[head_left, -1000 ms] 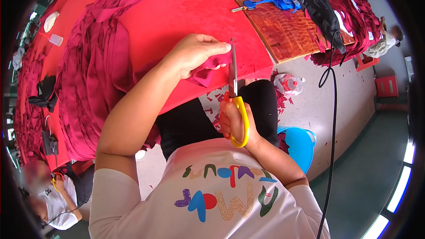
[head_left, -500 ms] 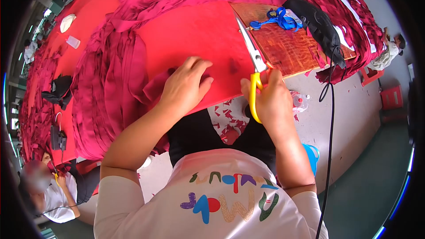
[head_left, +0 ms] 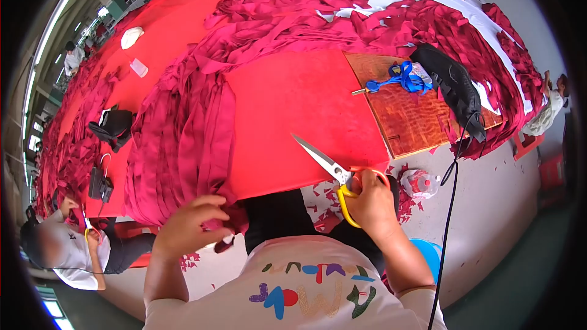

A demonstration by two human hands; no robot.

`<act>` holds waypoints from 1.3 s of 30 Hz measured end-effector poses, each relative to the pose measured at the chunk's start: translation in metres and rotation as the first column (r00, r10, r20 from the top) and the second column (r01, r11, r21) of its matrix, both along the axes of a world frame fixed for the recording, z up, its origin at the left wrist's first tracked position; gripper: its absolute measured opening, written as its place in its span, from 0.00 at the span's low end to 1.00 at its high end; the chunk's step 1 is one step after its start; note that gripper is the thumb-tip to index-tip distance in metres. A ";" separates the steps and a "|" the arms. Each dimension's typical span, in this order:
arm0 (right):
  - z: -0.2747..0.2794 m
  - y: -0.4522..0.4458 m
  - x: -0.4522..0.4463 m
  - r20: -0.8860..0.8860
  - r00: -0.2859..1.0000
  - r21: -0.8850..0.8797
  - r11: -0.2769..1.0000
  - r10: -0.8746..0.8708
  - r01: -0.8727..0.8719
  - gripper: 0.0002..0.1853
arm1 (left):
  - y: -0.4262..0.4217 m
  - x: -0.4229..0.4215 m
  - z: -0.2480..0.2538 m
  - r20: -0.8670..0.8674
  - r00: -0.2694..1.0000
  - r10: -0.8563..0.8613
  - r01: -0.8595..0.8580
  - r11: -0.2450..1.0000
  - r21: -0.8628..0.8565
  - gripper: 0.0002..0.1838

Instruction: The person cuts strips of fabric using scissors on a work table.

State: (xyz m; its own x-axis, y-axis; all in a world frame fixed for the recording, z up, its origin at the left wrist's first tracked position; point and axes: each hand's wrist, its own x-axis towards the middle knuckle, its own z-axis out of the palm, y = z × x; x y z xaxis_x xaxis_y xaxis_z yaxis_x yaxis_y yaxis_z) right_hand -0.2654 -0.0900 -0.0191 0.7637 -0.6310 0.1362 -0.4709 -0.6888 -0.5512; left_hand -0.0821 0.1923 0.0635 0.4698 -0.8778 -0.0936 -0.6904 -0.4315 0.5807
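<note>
My right hand point(head_left: 374, 205) has its fingers through the handles of a pair of scissors point(head_left: 323, 160), one handle yellow and one orange-red. The blades lie nearly together, pointing up and left over the red tabletop. At the near table edge, my left hand point(head_left: 191, 227) curls its fingers and thumb round the end of a crimson fabric strip point(head_left: 237, 215). A small dark scrap point(head_left: 225, 244) shows just below the thumb. Beside this hand, a thick pile of crimson strips point(head_left: 180, 146) runs away across the table.
Blue lanyard point(head_left: 406, 78) and black bag point(head_left: 449, 85) lie on a wooden board point(head_left: 397, 119). A black cable point(head_left: 449, 226) hangs at right. Clear plastic bottle point(head_left: 420, 183) and crimson scraps are on the floor. A co-worker point(head_left: 76, 247) holding scissors sits at left.
My left hand has moved down and left from the red tabletop to the strip pile's near end. The scissors have dropped lower and turned to point further left. The camera view has shifted.
</note>
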 end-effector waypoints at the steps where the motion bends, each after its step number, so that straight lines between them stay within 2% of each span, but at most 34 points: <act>1: -0.009 0.003 -0.001 0.060 0.998 0.102 0.995 -0.029 0.023 0.21 | -0.011 0.009 0.006 -0.009 0.998 0.058 -0.058 0.997 -0.054 0.11; 2: -0.020 0.007 -0.001 0.120 0.991 0.206 0.978 -0.061 0.036 0.21 | -0.032 0.022 0.010 0.083 0.996 0.018 -0.002 0.981 -0.193 0.08; 3: -0.029 0.012 0.003 0.243 0.962 0.336 0.941 -0.127 0.039 0.19 | -0.057 0.039 0.013 -0.036 0.996 0.082 -0.088 0.964 -0.249 0.07; 4: -0.034 0.015 0.006 0.282 0.943 0.430 0.902 -0.176 0.040 0.18 | -0.088 0.066 0.007 0.118 0.993 0.027 0.019 0.928 -0.373 0.07; 5: -0.038 0.017 0.007 0.315 0.920 0.520 0.854 -0.231 0.036 0.17 | -0.123 0.094 0.001 0.173 0.982 0.077 0.006 0.902 -0.431 0.07; 6: -0.043 0.017 0.007 0.352 0.900 0.548 0.836 -0.258 0.025 0.15 | -0.162 0.126 -0.009 0.214 0.969 0.121 -0.003 0.876 -0.482 0.07; 7: -0.040 0.015 0.006 0.356 0.896 0.525 0.850 -0.264 0.042 0.15 | -0.203 0.174 -0.031 0.154 0.982 0.113 -0.004 0.819 -0.573 0.09; 8: -0.034 0.012 0.006 0.364 0.891 0.500 0.864 -0.271 0.059 0.15 | -0.243 0.205 -0.041 0.168 0.970 0.175 -0.041 0.801 -0.598 0.11; 9: -0.031 0.009 0.003 0.357 0.887 0.536 0.842 -0.292 0.062 0.15 | -0.277 0.228 -0.046 0.255 0.939 0.230 -0.047 0.822 -0.567 0.12; 10: -0.045 0.004 0.000 0.386 0.877 0.483 0.873 -0.285 0.071 0.15 | -0.307 0.247 -0.050 0.337 0.899 0.280 -0.059 0.839 -0.541 0.14; 11: -0.032 0.005 -0.004 0.340 0.888 0.497 0.861 -0.309 0.110 0.15 | -0.333 0.265 -0.059 0.378 0.862 0.338 -0.128 0.866 -0.483 0.19; 13: -0.033 0.004 -0.006 0.403 0.851 0.562 0.825 -0.338 0.061 0.14 | -0.363 0.268 -0.058 0.434 0.800 0.414 -0.323 0.907 -0.270 0.25; 15: -0.036 0.004 -0.008 0.396 0.837 0.638 0.769 -0.377 0.045 0.13 | -0.381 0.284 -0.069 0.414 0.778 0.473 -0.431 0.881 -0.195 0.23; 17: -0.046 0.001 -0.007 0.414 0.807 0.723 0.691 -0.421 -0.011 0.14 | -0.390 0.308 -0.072 0.413 0.768 0.489 -0.422 0.872 -0.247 0.16; 19: -0.034 -0.003 -0.010 0.409 0.837 0.641 0.767 -0.363 0.020 0.10 | -0.381 0.306 -0.062 0.440 0.768 0.465 -0.355 0.881 -0.312 0.15; 20: -0.028 -0.006 -0.011 0.345 0.870 0.611 0.788 -0.353 0.078 0.09 | -0.375 0.311 -0.058 0.432 0.788 0.438 -0.288 0.883 -0.370 0.14; 21: -0.027 -0.007 -0.010 0.356 0.855 0.648 0.759 -0.377 0.064 0.09 | -0.367 0.315 -0.055 0.393 0.823 0.409 -0.224 0.870 -0.439 0.14; 22: -0.026 -0.007 -0.009 0.365 0.840 0.684 0.728 -0.401 0.050 0.09 | -0.352 0.298 -0.039 0.139 0.928 0.344 -0.245 0.850 -0.467 0.13; 23: -0.024 -0.007 -0.008 0.406 0.822 0.681 0.732 -0.399 0.019 0.09 | -0.337 0.290 -0.038 -0.291 0.947 0.136 -0.282 0.787 -0.549 0.10; 25: -0.022 -0.006 -0.009 0.432 0.796 0.740 0.671 -0.424 -0.044 0.09 | -0.277 0.224 -0.001 -0.235 0.972 0.016 -0.120 0.893 -0.433 0.08; 26: -0.023 -0.006 -0.011 0.448 0.799 0.712 0.700 -0.402 -0.047 0.10 | -0.246 0.195 0.006 -0.195 0.980 -0.048 -0.031 0.923 -0.383 0.07; 28: -0.008 -0.007 -0.016 0.375 0.865 0.686 0.727 -0.333 -0.017 0.12 | -0.187 0.148 0.001 -0.238 0.968 -0.081 0.024 0.972 -0.233 0.07; 29: 0.001 -0.006 -0.017 0.301 0.891 0.768 0.641 -0.339 -0.015 0.14 | -0.159 0.131 -0.008 -0.305 0.949 -0.082 0.041 0.990 -0.137 0.07; 30: 0.000 -0.006 -0.017 0.280 0.914 0.704 0.710 -0.293 0.012 0.15 | -0.133 0.124 -0.019 -0.209 0.971 -0.120 0.123 0.992 0.003 0.09; 31: -0.004 -0.004 -0.017 0.297 0.914 0.723 0.690 -0.275 -0.027 0.17 | -0.112 0.116 -0.023 -0.028 0.969 -0.245 0.246 0.958 0.145 0.14; 32: -0.007 -0.004 -0.018 0.289 0.932 0.691 0.721 -0.220 -0.044 0.18 | -0.099 0.110 -0.031 0.119 0.956 -0.267 0.248 0.956 0.156 0.18; 33: -0.008 -0.002 -0.018 0.246 0.950 0.715 0.698 -0.191 -0.045 0.19 | -0.088 0.103 -0.038 0.263 0.920 -0.291 0.253 0.952 0.170 0.21; 34: -0.010 0.001 -0.017 0.261 0.947 0.725 0.685 -0.185 -0.065 0.19 | -0.088 0.086 -0.027 0.091 0.995 -0.052 0.029 0.972 0.234 0.27; 36: -0.013 0.005 -0.012 0.283 0.942 0.692 0.718 -0.180 -0.071 0.17 | -0.096 0.067 -0.024 0.153 0.987 0.038 -0.057 0.991 0.120 0.32; 37: -0.016 0.008 -0.009 0.250 0.944 0.669 0.743 -0.217 -0.006 0.15 | -0.103 0.069 -0.033 0.258 0.966 0.022 -0.033 0.999 0.039 0.36; 39: -0.016 0.010 -0.001 0.219 0.941 0.665 0.745 -0.258 0.050 0.15 | -0.131 0.066 -0.041 0.465 0.879 0.104 -0.119 0.993 0.003 0.35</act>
